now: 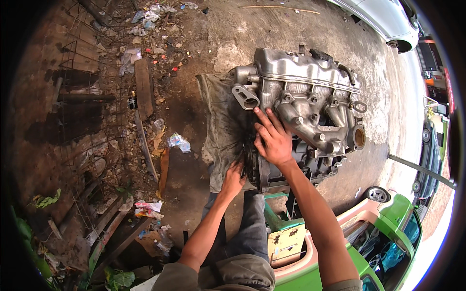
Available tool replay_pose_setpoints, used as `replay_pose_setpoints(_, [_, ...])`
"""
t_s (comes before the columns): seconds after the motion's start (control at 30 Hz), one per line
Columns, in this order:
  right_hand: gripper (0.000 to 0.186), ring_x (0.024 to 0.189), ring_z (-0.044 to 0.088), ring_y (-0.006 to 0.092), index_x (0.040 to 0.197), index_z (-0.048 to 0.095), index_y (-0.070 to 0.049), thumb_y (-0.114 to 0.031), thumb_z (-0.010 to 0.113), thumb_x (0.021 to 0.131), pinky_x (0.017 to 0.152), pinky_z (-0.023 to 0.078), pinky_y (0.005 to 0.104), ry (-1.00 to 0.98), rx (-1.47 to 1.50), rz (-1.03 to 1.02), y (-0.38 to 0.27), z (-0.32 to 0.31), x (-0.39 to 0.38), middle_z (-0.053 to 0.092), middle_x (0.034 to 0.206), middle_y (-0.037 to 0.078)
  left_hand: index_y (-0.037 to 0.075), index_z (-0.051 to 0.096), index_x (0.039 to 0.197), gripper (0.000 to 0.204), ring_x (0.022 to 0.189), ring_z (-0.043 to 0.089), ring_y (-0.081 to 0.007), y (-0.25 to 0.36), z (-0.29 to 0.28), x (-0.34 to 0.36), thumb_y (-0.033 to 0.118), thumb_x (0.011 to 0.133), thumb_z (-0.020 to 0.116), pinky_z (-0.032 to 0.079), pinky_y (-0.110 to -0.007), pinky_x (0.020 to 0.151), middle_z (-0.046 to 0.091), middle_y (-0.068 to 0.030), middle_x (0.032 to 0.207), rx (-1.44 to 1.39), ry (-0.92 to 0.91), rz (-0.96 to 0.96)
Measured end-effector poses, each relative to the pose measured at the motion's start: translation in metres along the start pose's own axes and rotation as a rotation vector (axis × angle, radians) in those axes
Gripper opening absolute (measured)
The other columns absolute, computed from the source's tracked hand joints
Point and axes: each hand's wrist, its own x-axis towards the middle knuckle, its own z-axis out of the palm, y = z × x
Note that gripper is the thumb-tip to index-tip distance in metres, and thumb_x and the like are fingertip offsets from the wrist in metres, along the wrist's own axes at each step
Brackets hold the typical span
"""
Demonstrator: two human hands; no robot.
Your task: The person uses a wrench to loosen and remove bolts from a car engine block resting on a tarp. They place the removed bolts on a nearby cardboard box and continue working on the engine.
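Note:
In front of me stands a car engine (310, 72) with a silver valve cover on top and a cast manifold on its right side. My right hand (274, 140) lies against the engine's left end, fingers stretched out below a metal outlet with an open round mouth (250, 102). Nothing shows in its grasp. Lower down, my left hand (234, 179) has its fingers curled at the edge of a dark, wheel-like part (251, 160) on that same end. The tips of those fingers are partly hidden. A grimy cloth (221, 121) spreads beside the engine.
Rubble, litter, wooden planks (144, 87) and wire mesh cover the ground to the left. A green car body (388, 233) with its door opening showing stands at the lower right, near a yellowish box (286, 245). A pale car (383, 17) is at the upper right.

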Motion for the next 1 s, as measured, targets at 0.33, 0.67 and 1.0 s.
replay_pose_setpoints(0.33, [0.030, 0.138, 0.049, 0.0228, 0.108, 0.065, -0.014, -0.018, 0.069, 0.078, 0.103, 0.046, 0.0386, -0.010, 0.012, -0.001, 0.001, 0.001, -0.001, 0.047, 0.154, -0.001, -0.009, 0.064, 0.108, 0.020, 0.087, 0.062, -0.0488, 0.010, -0.025, 0.043, -0.002, 0.089, 0.061, 0.050, -0.048, 0.075, 0.065, -0.0302, 0.091, 0.028, 0.063, 0.037])
replay_pose_setpoints(0.67, [0.031, 0.138, 0.049, 0.0227, 0.108, 0.064, -0.014, -0.019, 0.069, 0.078, 0.103, 0.046, 0.0386, -0.026, 0.017, -0.002, 0.002, -0.001, -0.001, 0.047, 0.154, -0.001, -0.008, 0.070, 0.094, 0.015, 0.074, 0.071, -0.0288, -0.008, -0.017, 0.056, 0.007, 0.092, 0.066, 0.052, -0.036, 0.068, 0.072, -0.0194, 0.083, -0.167, 0.332, -0.161])
replay_pose_setpoints(1.0, [0.027, 0.139, 0.048, 0.0291, 0.106, 0.066, -0.011, -0.018, 0.066, 0.080, 0.112, 0.036, 0.0481, -0.018, 0.074, 0.013, 0.002, 0.003, -0.003, 0.052, 0.150, 0.004, -0.003, 0.071, 0.117, 0.022, 0.073, 0.065, -0.0120, -0.011, 0.016, 0.000, 0.005, 0.100, 0.059, 0.050, -0.028, 0.069, 0.074, -0.0126, 0.083, -0.480, 0.379, -0.480])
